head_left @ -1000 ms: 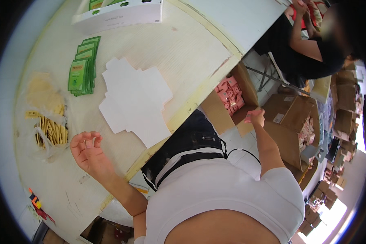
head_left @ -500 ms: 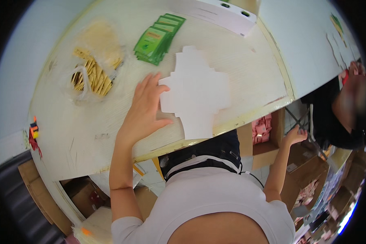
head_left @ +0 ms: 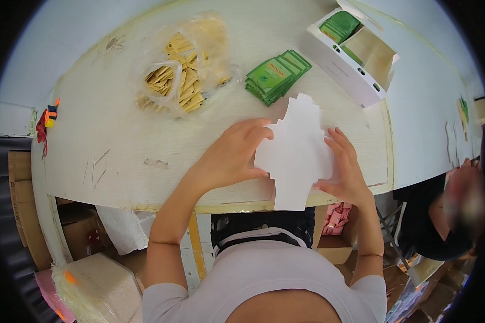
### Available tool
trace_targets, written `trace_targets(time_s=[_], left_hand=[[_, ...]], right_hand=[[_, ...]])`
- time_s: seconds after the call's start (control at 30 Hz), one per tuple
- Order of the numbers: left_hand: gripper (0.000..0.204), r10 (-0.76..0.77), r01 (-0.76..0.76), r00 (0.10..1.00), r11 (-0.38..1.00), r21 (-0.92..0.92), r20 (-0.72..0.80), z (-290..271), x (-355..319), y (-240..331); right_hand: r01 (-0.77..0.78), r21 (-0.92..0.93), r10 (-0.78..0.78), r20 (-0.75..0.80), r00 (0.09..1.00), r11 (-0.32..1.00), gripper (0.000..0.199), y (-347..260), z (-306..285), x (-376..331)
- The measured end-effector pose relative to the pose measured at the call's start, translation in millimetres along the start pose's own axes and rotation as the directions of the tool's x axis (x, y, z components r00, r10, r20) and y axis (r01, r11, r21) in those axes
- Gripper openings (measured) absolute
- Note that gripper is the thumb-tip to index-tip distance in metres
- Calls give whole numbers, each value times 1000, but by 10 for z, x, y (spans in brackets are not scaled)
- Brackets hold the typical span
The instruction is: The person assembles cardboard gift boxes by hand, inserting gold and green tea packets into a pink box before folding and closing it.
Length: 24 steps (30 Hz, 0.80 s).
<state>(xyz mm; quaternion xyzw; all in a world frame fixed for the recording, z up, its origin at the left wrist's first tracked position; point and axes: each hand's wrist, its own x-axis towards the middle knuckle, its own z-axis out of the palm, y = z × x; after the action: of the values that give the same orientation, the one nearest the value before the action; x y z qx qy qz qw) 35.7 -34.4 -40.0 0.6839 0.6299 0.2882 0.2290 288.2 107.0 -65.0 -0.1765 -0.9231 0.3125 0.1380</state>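
A flat white die-cut carton blank (head_left: 295,148) lies on the pale table, its lower flap reaching the table's front edge. Along its left flap rests my left hand (head_left: 241,151), thumb and fingers apart. My right hand (head_left: 344,166) is at the right flap, with the fingers likewise spread. Both hands touch or nearly touch the blank's sides without gripping it. Just beyond the blank is a fanned stack of green sachets (head_left: 277,75). Farther to the right stands an open white box (head_left: 345,70) with green sachets in one compartment.
A clear plastic bag (head_left: 199,32) of small yellow packets (head_left: 186,81) lies at the back left. Under the table edge are cardboard boxes, one with pink packets (head_left: 337,218). Another person (head_left: 442,215) is at the far right. An orange and red item (head_left: 49,116) sits at the left rim.
My right hand has come from off the table's right side to the blank's right flap. The view has shifted, bringing more of the white box into sight. My left hand stays at the left flap.
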Motion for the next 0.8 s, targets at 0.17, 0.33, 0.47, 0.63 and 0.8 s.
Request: trace_targets(time_s=[0.17,0.33,0.47,0.63,0.8], left_hand=[[55,59,-79,989,987,-143,-137,-179,-124,20],[71,11,-136,952,910,-391,-306,-254,-103,-95],[93,-154,-491,837,212,-845,-525,-195,30,-36],[77,-310,-206,935,-72,-976,-174,-42,-127,-351],[72,-90,-112,992,-273,-955,-91,41,-257,-559]], right_hand=[[78,416,5,-195,981,906,92,-112,49,223],[-50,775,298,-182,937,630,82,-363,19,610],[-174,820,299,3,954,546,77,-545,-104,936],[3,728,169,-163,972,685,64,-569,129,1218],[-134,622,196,-33,980,772,45,-565,249,1291]])
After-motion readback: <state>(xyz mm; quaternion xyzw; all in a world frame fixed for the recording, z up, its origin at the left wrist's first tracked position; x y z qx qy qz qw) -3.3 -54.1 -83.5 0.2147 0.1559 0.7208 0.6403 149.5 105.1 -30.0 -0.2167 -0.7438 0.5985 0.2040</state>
